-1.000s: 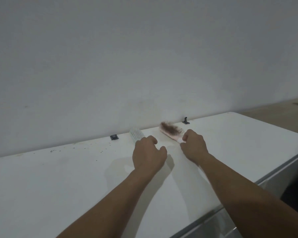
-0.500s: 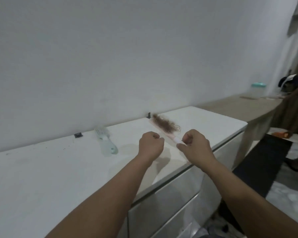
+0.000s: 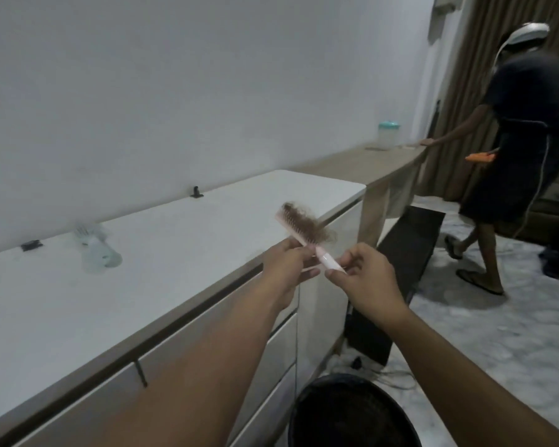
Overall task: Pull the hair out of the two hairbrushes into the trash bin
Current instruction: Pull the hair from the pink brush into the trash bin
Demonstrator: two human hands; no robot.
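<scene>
White cabinet top (image 3: 175,253) bears one hairbrush (image 3: 96,250); two hands hold another (image 3: 299,230).

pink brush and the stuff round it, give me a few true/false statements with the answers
1. The pink brush is lifted off the white cabinet top. True.
2. Its bristles are clean. False: a brown hair clump sits in them.
3. Only the left hand touches it. False: the right hand pinches the white handle end too.
4. The pale green brush lies on the cabinet top, untouched. True.
5. The dark trash bin stands on the cabinet. False: it is on the floor, below the arms.
</scene>
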